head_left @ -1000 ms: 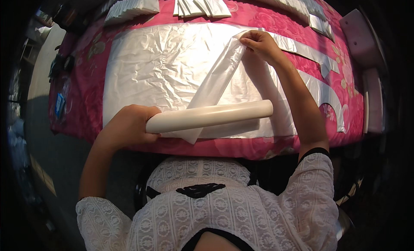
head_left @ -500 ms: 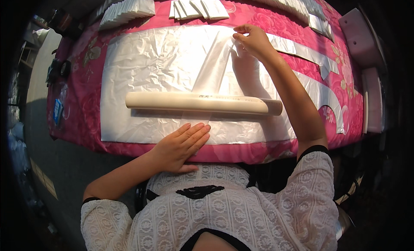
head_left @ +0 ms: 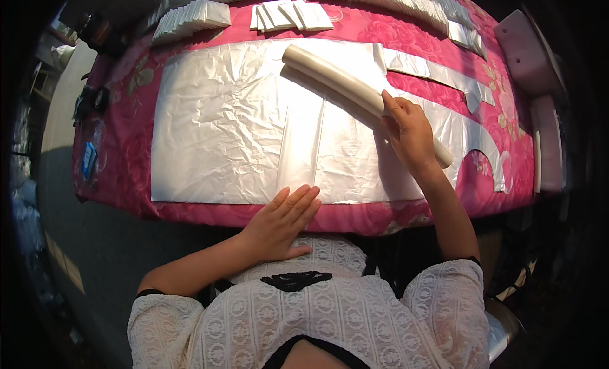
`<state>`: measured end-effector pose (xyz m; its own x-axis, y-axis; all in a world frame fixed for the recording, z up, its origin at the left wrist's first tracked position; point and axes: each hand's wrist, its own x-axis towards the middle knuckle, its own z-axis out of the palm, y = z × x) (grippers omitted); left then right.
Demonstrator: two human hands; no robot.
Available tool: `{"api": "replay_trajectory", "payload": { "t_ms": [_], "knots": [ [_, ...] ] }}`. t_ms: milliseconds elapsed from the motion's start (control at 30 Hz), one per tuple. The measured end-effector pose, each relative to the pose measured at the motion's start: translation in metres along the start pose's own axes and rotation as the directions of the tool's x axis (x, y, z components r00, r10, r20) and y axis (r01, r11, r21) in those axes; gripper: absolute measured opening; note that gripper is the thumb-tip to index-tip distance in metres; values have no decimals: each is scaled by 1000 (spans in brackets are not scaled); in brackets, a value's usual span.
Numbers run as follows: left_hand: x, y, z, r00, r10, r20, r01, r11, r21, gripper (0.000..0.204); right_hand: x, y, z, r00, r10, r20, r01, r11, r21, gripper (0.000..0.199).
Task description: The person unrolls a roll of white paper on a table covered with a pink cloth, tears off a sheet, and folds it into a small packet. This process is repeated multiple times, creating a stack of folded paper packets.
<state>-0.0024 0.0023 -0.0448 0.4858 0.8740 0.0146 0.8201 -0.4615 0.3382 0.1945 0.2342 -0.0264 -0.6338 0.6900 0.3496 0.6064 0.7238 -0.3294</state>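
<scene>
A cream plastic pipe lies slantwise over a white plastic bag sheet, its far end to the left. My right hand is closed round the pipe's nearer half, covering part of it. Under the pipe, a narrow folded strip of translucent film runs across the sheet from far to near. At the sheet's near edge my left hand rests flat on the strip's near end, fingers stretched out. Two handle-like bands of the sheet reach to the right.
Pink flowered cloth covers the table. Along the far side stand rows of folded white packets and a small fanned group of packets. A blue-and-white packet and a black roll lie at left; pink foam blocks stand at right.
My right hand has let go of the strip's far end and taken hold of the pipe. The pipe has turned from crosswise to slanting, and the strip now lies flat. My left hand stays near the edge.
</scene>
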Motion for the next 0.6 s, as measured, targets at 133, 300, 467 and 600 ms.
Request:
{"api": "replay_trajectory", "payload": {
  "t_ms": [133,300,467,600],
  "knots": [
    [-6,-22,-12,989,146,-18,-147,987,-64,80,-1,39,-21,965,261,-19,-258,962,90,42],
    [2,-28,-9,992,119,51,-123,990,75,77,-28,-34,-19,977,-154,146,111,958,264,50],
    [-3,-5,18,994,30,-106,-6,975,220,49,-30,-74,-1,928,-293,228,253,949,191,43],
    [-3,1,18,995,5,-101,23,962,273,46,19,-53,32,934,-341,104,325,934,151,41]
  ]
}}
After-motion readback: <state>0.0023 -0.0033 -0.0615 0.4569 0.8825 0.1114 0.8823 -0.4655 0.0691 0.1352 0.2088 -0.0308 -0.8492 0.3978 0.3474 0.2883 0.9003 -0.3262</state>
